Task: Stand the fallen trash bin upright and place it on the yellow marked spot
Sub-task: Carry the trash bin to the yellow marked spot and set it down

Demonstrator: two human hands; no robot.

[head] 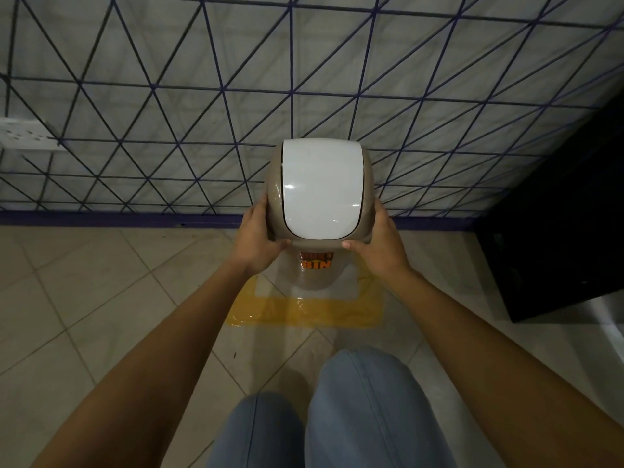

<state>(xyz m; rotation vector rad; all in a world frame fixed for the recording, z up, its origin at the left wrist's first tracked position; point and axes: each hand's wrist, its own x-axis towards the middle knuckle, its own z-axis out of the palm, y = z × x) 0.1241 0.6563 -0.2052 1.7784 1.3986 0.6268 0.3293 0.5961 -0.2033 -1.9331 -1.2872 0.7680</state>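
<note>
The trash bin [320, 187] is beige with a white swing lid and an orange "BIN" sticker on its front. It stands upright, its base inside the yellow taped square [304, 310] on the tiled floor. My left hand [258, 243] grips the lid's left side, thumb on the front rim. My right hand [380, 243] grips the right side the same way. Whether the base rests on the floor or hovers just above it is unclear.
A wall with a dark triangular line pattern [202, 113] rises directly behind the bin, with a white socket plate [27, 133] at the left. A black cabinet [557, 248] stands at the right. My knees in blue jeans [337, 417] are below.
</note>
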